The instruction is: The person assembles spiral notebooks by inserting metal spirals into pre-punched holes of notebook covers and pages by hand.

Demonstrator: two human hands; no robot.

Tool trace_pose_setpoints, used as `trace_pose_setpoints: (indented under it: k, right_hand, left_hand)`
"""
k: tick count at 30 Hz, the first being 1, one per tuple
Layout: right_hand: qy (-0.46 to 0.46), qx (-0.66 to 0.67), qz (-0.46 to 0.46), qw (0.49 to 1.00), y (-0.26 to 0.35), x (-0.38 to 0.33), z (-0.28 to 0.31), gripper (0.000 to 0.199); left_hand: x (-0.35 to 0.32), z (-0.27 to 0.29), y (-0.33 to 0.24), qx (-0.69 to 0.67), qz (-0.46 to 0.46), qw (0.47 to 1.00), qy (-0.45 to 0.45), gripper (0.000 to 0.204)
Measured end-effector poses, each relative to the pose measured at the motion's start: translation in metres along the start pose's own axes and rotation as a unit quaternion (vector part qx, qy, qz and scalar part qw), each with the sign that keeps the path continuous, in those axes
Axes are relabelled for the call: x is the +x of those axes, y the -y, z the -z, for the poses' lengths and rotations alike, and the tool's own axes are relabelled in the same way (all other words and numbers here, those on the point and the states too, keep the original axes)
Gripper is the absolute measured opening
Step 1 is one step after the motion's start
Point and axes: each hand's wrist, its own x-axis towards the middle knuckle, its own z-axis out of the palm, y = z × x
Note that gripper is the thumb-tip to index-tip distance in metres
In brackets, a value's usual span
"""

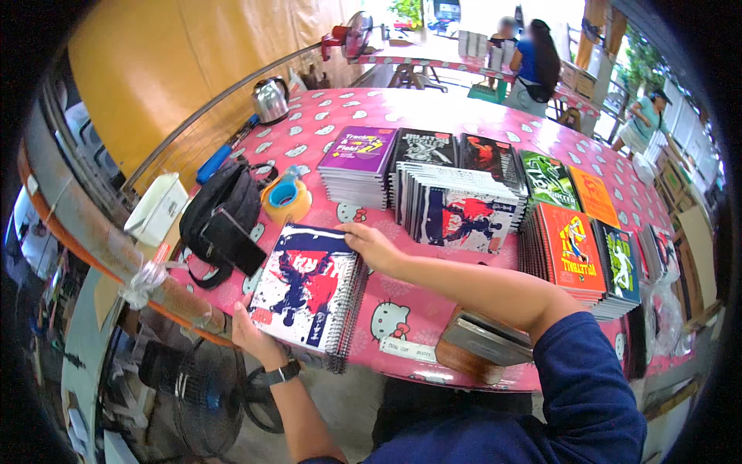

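Two hands at a stack of spiral notebooks. The stack (300, 290) lies at the near edge of the table (421, 305), coils along its right side. The left hand (259, 340) is closed on the stack's near-left corner, thumb along the edge, other fingertips hidden. The right hand (371, 247) is closed on its far-right corner, fingers together and bent; the thumb cannot be made out. Holding opposite corners probably lets each hand brace the other and keeps the notebooks flush. Left of the stack, a phone (234, 241) leans against a black bag (216, 203), leaving little room on that side; just beyond the stack sits a tape roll (286, 199). To its right and beyond stand purple notebooks (361, 147), white notebooks (468, 220) and red notebooks (572, 246), apparently piled by cover for easy sorting. The right forearm crosses between the stack and these piles. Right of the stack's near end lie a white strip (407, 349) and a wooden block (457, 359); a kettle (270, 100) stands well beyond it.
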Motion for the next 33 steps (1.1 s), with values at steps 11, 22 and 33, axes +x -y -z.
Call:
trace_pose_setpoints:
  k: [11,22,33]
  right_hand:
    - [0.046,-0.587,0.108,0.801,0.057,-0.020,0.143,0.032]
    - [-0.153,-0.652,0.205,0.714,0.029,-0.054,0.208,0.023]
    - [-0.090,-0.538,0.310,0.779,0.197,-0.198,0.159,0.031]
  left_hand:
    - [0.006,0.018,-0.019,0.000,-0.034,0.999,-0.007,0.036]
    - [-0.048,-0.009,-0.104,0.098,-0.326,0.934,-0.106,0.038]
    - [-0.142,-0.143,-0.104,-0.023,-0.085,0.916,0.391,0.026]
